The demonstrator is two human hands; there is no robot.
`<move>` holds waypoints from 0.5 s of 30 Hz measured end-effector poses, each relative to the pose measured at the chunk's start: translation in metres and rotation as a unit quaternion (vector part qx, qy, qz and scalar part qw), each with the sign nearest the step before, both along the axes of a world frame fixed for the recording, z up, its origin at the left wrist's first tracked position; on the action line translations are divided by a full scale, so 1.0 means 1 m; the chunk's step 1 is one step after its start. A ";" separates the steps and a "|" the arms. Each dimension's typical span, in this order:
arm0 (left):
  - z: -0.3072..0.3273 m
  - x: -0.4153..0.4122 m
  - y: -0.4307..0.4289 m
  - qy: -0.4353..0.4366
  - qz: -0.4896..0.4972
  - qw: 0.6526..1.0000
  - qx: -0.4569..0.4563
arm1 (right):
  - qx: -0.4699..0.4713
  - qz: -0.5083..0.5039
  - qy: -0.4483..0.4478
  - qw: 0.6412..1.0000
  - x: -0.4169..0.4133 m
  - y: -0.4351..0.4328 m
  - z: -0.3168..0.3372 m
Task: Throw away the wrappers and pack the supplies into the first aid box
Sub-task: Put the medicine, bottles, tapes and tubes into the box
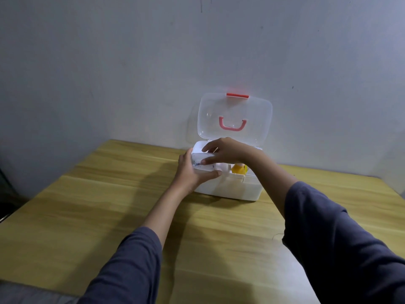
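Note:
A white first aid box (pixel 236 189) stands at the far side of the wooden table (pixel 109 205), against the wall. Its clear lid (pixel 235 115), with a pink handle and red latch, stands open and upright. Both hands hold a white packet with blue print (pixel 200 162) over the box's left end. My left hand (pixel 192 174) grips it from below and from the left. My right hand (pixel 228 151) presses on it from above. A yellow item (pixel 240 168) shows inside the box, to the right of the packet.
A pale wall (pixel 197 51) rises right behind the box. The table's left edge drops to a dark area (pixel 8 194). A small dark thread (pixel 277 235) lies on the table by my right sleeve.

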State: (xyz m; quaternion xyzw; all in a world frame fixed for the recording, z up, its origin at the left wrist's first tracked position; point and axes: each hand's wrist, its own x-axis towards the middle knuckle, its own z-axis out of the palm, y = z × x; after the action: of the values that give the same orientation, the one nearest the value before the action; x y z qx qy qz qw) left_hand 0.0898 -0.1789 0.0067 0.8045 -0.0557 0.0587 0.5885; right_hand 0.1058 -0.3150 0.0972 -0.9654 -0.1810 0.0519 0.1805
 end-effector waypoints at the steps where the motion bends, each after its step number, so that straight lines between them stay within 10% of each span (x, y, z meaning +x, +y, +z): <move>1: 0.000 0.000 0.000 -0.001 0.001 1.000 0.001 | 0.001 0.001 0.002 1.000 0.000 -0.002 0.002; 15: 0.003 -0.003 -0.001 0.001 0.001 1.000 0.002 | 0.023 0.004 -0.029 0.999 -0.002 -0.001 0.001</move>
State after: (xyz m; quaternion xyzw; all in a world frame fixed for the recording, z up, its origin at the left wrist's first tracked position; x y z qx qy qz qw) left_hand 0.0872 -0.1800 0.0098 0.8060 -0.0551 0.0585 0.5865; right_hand 0.1040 -0.3165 0.0983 -0.9615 -0.1909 0.0204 0.1967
